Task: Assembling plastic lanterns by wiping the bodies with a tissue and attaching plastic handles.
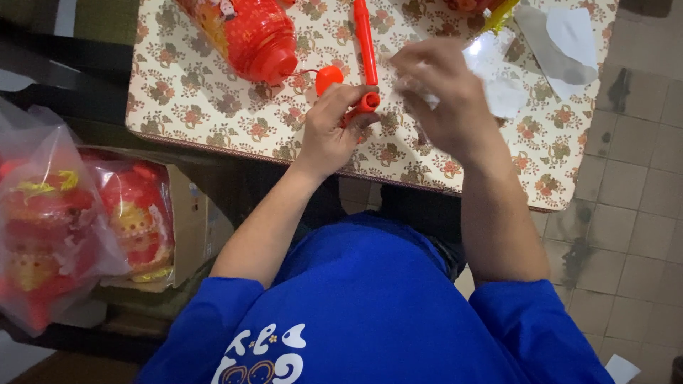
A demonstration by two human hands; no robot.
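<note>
My left hand (333, 128) grips a short red plastic tube piece (364, 105) over the flowered tablecloth (206, 99). My right hand (442, 92) is blurred, with its fingers pinched on a crumpled clear plastic wrapper (413, 87) just right of the tube. A long red plastic stick (365, 39) lies on the table beyond my hands. A red lantern body (249, 32) lies at the upper left, with a small red round cap (329, 75) on a thin wire beside it.
White paper and clear film pieces (562, 39) lie at the table's far right. To my left, a cardboard box (188, 224) and clear bags of red lanterns (50, 213) stand on the floor. Tiled floor (626, 192) is on the right.
</note>
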